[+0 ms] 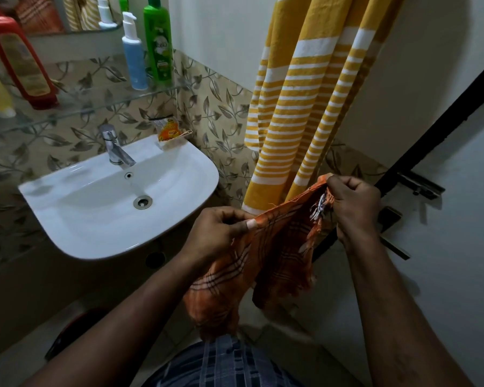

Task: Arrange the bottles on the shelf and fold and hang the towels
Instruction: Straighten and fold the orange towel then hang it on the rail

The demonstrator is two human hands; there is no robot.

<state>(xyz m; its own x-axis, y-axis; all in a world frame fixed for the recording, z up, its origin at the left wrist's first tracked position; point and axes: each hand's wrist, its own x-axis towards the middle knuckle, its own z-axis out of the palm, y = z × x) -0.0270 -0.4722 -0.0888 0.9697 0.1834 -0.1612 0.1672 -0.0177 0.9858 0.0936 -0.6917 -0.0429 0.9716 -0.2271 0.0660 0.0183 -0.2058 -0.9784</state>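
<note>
White wash basin [185, 163] fixed against leaf-patterned wall tiles [215, 107]. Chrome tap [115, 148] at the back rim, spout pointing over the bowl. Round metal drain [142, 202] low in the bowl. Orange sachet [166, 129] propped on the basin's back right corner, touching the tiles. Mirror [48, 12] at upper left. Metal door latch [419, 185] at right.

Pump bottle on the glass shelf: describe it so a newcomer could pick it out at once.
Find the white washbasin; the glass shelf runs along the wall above it. Two bottles stand upright near the shelf's right end, and the pump bottle is the left one: pale blue with a white pump head, shorter than the green bottle beside it.
</note>
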